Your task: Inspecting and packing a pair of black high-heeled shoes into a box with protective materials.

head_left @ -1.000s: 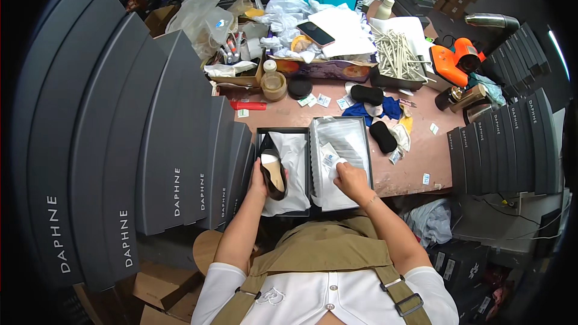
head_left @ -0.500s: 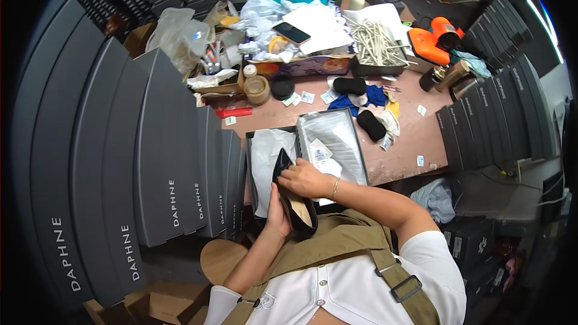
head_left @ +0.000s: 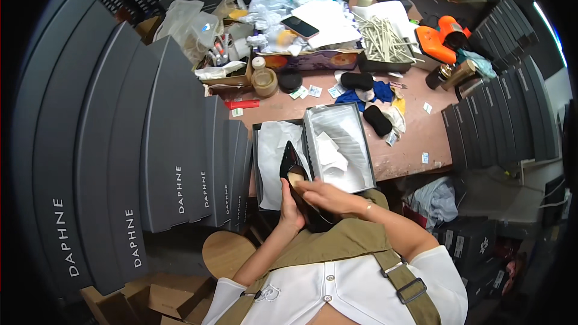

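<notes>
Over the near edge of an open shoebox, I hold a black pointed-toe shoe (head_left: 289, 155) with a beige insole, its toe facing away from me. My left hand (head_left: 291, 210) is wrapped round the shoe's left side. Across the shoe's opening lies my right hand (head_left: 326, 197), fingers stretched out and touching the shoe around the insole. That hand and forearm cover much of the shoe's heel end. White tissue (head_left: 274, 144) lines the left box half (head_left: 255, 171). Crumpled white paper (head_left: 330, 151) lies in the right half (head_left: 368, 165).
Tall stacks of grey shoeboxes (head_left: 174, 138) wall the left side; more boxes (head_left: 490, 123) stand right. On the table are black oval pads (head_left: 377, 120), a jar of brownish liquid (head_left: 264, 82), a red tool (head_left: 242, 104), white sticks (head_left: 382, 39) and an orange device (head_left: 436, 45).
My right hand has gone from closed fingers at the shoe's opening to stretched fingers laid across it, nearer the heel. More of the insole shows. The view has shifted slightly.
</notes>
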The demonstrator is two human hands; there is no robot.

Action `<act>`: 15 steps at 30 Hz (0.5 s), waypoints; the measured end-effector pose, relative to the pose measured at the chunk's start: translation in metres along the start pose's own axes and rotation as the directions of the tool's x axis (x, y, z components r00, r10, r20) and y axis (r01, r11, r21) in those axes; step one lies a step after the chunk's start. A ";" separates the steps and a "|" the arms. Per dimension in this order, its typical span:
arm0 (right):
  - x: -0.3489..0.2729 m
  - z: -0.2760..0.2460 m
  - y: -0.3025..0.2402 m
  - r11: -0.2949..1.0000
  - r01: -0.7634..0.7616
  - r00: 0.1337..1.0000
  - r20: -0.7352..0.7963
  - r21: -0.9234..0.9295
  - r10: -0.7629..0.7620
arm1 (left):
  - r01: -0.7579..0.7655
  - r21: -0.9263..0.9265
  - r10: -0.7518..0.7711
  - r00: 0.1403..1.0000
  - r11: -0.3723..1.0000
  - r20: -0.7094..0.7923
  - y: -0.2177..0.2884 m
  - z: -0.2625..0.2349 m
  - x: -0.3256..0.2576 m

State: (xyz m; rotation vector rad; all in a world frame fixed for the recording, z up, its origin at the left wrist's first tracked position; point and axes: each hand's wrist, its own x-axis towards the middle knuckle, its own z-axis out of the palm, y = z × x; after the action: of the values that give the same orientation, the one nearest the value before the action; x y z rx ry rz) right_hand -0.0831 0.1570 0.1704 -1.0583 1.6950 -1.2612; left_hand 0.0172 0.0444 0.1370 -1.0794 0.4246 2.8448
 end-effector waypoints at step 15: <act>0.018 0.022 0.022 0.883 0.039 0.993 0.114 -0.468 0.017 | -0.131 0.313 0.111 0.990 0.941 0.081 0.049 -0.008 0.047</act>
State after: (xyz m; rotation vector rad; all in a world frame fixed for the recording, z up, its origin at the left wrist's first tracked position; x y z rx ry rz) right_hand -0.0734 0.1361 0.1423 -1.3925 1.9565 -0.7842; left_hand -0.0212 -0.0059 0.1116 -0.9285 0.9365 2.7673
